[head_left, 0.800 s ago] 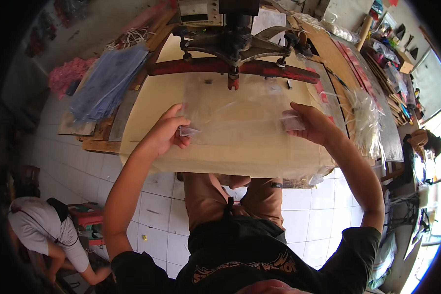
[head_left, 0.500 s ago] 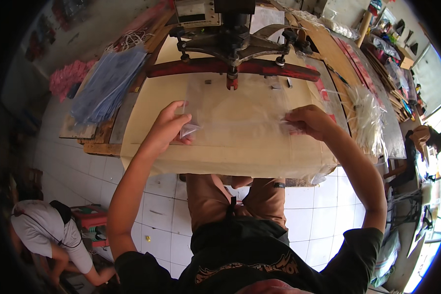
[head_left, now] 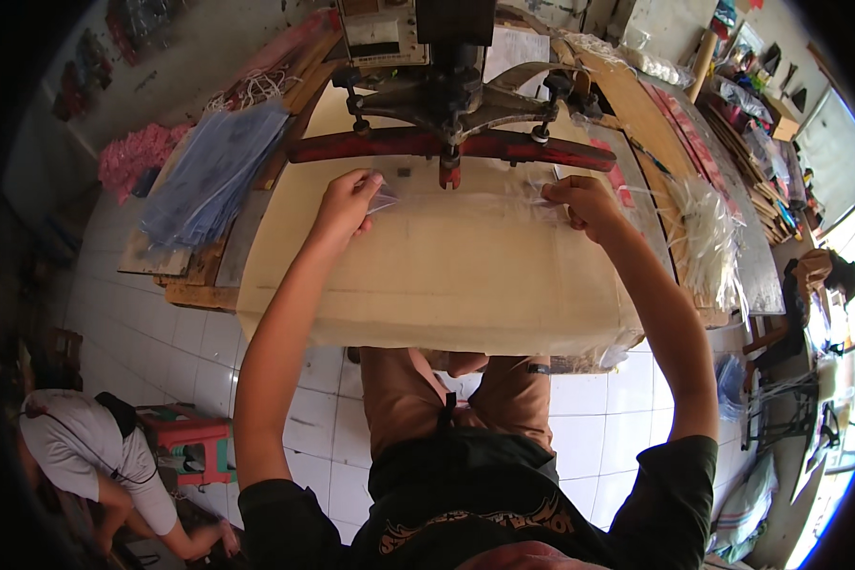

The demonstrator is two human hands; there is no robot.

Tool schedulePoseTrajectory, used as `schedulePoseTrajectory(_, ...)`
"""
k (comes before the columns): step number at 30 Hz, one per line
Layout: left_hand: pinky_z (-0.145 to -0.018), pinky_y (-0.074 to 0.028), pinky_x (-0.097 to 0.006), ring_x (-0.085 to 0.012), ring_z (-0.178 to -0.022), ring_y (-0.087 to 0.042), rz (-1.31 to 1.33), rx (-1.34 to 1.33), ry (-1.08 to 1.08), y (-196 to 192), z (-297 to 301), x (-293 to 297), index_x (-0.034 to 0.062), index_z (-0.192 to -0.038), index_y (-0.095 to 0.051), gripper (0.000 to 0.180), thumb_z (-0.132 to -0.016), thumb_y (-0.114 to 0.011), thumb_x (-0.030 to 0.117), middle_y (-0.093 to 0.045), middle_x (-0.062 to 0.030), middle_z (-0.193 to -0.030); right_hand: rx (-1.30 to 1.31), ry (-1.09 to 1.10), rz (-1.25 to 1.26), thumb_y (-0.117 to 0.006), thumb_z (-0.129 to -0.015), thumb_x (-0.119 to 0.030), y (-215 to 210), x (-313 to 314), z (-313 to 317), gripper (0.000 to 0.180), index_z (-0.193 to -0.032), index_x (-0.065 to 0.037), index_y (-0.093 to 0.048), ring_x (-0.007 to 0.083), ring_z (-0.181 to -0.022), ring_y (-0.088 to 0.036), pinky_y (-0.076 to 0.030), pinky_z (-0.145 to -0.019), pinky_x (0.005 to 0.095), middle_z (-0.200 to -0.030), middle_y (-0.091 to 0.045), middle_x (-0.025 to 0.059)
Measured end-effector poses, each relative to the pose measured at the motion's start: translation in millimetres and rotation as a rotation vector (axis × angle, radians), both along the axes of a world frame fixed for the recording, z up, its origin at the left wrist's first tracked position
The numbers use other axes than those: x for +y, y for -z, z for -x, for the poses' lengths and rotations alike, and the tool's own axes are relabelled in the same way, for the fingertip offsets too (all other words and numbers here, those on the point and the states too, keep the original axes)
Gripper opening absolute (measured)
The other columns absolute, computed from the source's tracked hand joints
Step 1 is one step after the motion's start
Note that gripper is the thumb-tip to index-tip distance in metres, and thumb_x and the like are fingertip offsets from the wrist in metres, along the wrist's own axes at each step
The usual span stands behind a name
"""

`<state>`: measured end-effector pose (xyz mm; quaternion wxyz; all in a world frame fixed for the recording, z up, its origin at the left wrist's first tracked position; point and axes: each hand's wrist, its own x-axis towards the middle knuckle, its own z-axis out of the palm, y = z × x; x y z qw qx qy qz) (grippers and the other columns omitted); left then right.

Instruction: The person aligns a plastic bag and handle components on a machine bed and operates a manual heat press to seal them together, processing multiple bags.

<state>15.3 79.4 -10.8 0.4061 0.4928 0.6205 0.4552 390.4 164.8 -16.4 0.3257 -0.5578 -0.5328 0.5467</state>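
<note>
A clear plastic sheet (head_left: 465, 199) lies stretched across the tan table (head_left: 446, 294), just below the red bar (head_left: 446, 145) of a dark press machine (head_left: 446, 76). My left hand (head_left: 347, 201) pinches the sheet's left end. My right hand (head_left: 584, 204) pinches its right end. Both arms reach far forward, and the sheet's far edge sits close under the red bar.
A stack of blue plastic bags (head_left: 209, 171) and pink pieces (head_left: 133, 157) lie at the left. White plastic strips (head_left: 708, 237) hang at the right edge. Another person (head_left: 114, 465) crouches on the tiled floor by a red stool (head_left: 190, 442). Someone else (head_left: 817, 280) sits at far right.
Both hands have carried the clear sheet away from me, from the table's middle up to the red bar of the press.
</note>
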Motion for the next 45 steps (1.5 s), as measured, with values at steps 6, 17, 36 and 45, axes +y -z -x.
schedulePoseTrajectory(6, -0.041, -0.041, -0.025, -0.0098, -0.048, -0.052, 0.012, -0.131, -0.084, 13, -3, 24, 0.0009, -0.125, -0.062, 0.037, -0.101, -0.064, 0.029, -0.066, -0.0044, -0.089, 0.089, 0.132, -0.02, -0.076, -0.089, -0.014, 2, 6, 7, 0.014, -0.096, -0.005, -0.068, 0.0093, -0.057, -0.055, -0.041, -0.049, 0.0256, -0.081, -0.068, 0.0025)
schedulePoseTrajectory(17, -0.071, -0.061, -0.032, -0.0198, -0.079, -0.068, 0.025, -0.514, -0.043, 28, 7, 39, 0.0007, -0.135, -0.055, 0.039, -0.099, -0.063, 0.013, -0.066, -0.0105, -0.108, 0.372, 0.224, -0.024, -0.055, -0.096, 0.004, 9, 20, 4, 0.026, -0.121, 0.008, -0.059, 0.0237, -0.085, -0.07, -0.064, -0.074, 0.0346, -0.105, -0.067, 0.0136)
schedulePoseTrajectory(36, -0.072, -0.063, -0.035, -0.0238, -0.08, -0.07, -0.089, -0.366, -0.117, 27, -5, 31, 0.0025, -0.123, -0.053, 0.03, -0.097, -0.064, 0.013, -0.066, -0.0124, -0.097, 0.783, -0.036, -0.041, -0.05, -0.095, 0.007, 18, 8, 4, 0.044, -0.138, 0.012, -0.041, 0.03, -0.122, -0.057, -0.047, -0.111, 0.037, -0.132, -0.053, 0.021)
schedulePoseTrajectory(45, -0.065, -0.05, -0.025, -0.0105, -0.072, -0.064, -0.504, 0.122, -0.294, -60, 99, 54, 0.0011, -0.098, -0.067, 0.019, -0.094, -0.064, 0.02, -0.067, -0.0056, -0.085, 0.884, -0.018, 0.033, -0.05, -0.083, 0.015, 23, 8, -2, 0.065, -0.146, 0.008, -0.035, 0.0331, -0.136, -0.047, -0.038, -0.118, 0.0402, -0.145, -0.045, 0.0215)
